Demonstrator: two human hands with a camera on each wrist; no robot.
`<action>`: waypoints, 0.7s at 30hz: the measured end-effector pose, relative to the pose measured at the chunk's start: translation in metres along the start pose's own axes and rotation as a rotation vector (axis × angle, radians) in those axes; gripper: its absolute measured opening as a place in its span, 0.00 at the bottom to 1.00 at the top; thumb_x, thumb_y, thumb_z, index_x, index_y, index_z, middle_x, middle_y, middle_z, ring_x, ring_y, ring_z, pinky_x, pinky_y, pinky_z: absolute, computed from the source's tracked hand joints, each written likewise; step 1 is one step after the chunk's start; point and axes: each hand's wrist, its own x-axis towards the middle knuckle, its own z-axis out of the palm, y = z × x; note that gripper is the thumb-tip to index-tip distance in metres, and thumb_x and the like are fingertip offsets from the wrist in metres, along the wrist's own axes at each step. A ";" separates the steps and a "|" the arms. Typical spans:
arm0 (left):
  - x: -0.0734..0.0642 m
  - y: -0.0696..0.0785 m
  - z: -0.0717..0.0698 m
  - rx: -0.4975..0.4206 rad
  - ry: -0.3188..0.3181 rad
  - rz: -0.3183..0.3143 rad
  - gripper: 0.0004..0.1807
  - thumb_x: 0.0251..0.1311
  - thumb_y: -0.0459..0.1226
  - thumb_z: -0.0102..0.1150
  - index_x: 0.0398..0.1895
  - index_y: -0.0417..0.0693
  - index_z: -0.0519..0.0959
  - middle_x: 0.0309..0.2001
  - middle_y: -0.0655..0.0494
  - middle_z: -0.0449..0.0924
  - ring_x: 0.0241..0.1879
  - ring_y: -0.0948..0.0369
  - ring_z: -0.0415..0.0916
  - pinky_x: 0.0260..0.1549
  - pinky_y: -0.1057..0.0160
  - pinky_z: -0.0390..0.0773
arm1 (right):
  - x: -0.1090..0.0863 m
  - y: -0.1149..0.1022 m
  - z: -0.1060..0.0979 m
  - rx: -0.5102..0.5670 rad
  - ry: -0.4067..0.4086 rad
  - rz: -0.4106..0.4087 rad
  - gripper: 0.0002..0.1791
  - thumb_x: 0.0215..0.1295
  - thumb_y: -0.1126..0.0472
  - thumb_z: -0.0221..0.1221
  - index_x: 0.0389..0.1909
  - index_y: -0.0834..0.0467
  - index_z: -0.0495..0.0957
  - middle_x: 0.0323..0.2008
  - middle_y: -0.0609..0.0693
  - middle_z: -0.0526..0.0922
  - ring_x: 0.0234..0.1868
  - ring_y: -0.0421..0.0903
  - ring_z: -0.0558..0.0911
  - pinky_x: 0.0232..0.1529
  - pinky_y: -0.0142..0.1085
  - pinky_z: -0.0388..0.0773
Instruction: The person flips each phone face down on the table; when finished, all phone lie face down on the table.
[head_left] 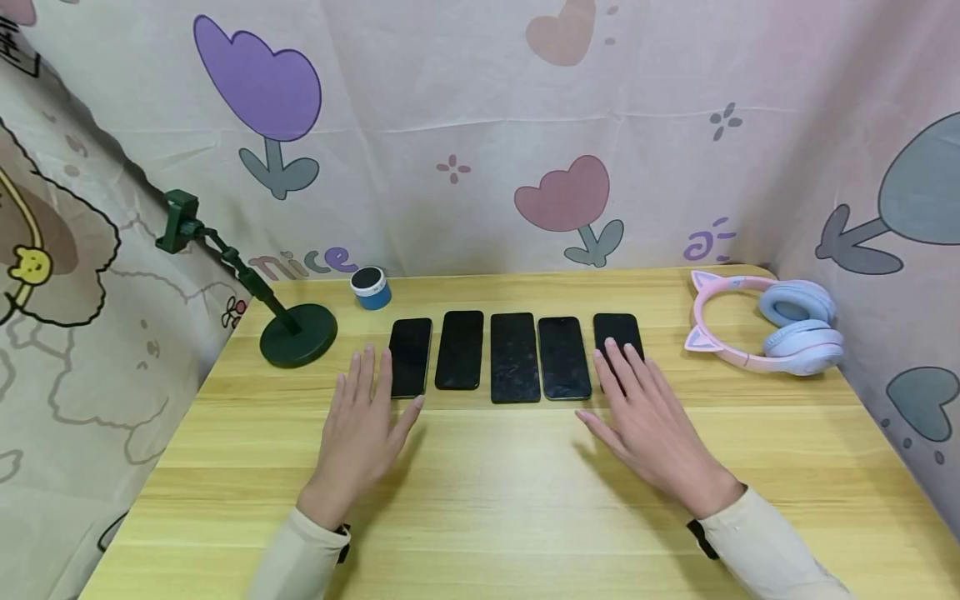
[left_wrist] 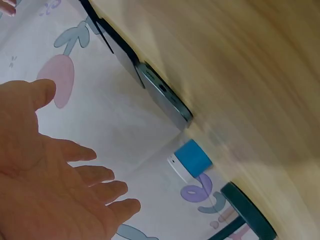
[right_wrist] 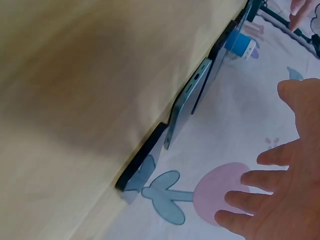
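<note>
Several dark smartphones lie face up in a row on the wooden table. My left hand [head_left: 357,442] hovers just in front of the leftmost phone [head_left: 410,358], fingers straight and holding nothing. In the left wrist view, the left hand [left_wrist: 55,170] is apart from the table and from the phone edge [left_wrist: 165,95]. My right hand [head_left: 656,429] is stretched over the lower part of the rightmost phone [head_left: 617,327], partly hiding it. In the right wrist view, the right hand [right_wrist: 280,195] hangs above that phone [right_wrist: 142,157] without touching it. Between them lie a larger smudged phone [head_left: 515,358] and others.
A dark green stand [head_left: 298,335] with a jointed arm is at the back left. Beside it sits a small blue-and-white round device [head_left: 371,288]. Pink and blue cat-ear headphones [head_left: 802,333] lie at the back right. A patterned cloth [head_left: 420,100] hangs behind the table [head_left: 495,517].
</note>
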 end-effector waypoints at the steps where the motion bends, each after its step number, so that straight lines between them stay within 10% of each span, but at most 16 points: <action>1: 0.000 -0.002 -0.001 -0.010 -0.005 -0.005 0.46 0.75 0.62 0.40 0.81 0.38 0.47 0.81 0.40 0.34 0.80 0.45 0.30 0.74 0.39 0.40 | 0.003 -0.001 0.000 0.002 0.000 -0.007 0.44 0.75 0.39 0.51 0.78 0.66 0.55 0.78 0.64 0.51 0.77 0.63 0.53 0.76 0.55 0.47; 21: 0.033 -0.043 -0.014 -0.223 -0.068 -0.074 0.47 0.75 0.59 0.46 0.79 0.33 0.49 0.80 0.35 0.37 0.78 0.36 0.38 0.70 0.32 0.47 | 0.064 -0.042 0.017 0.177 -0.099 -0.103 0.42 0.76 0.42 0.54 0.77 0.67 0.56 0.75 0.66 0.60 0.72 0.62 0.65 0.69 0.55 0.65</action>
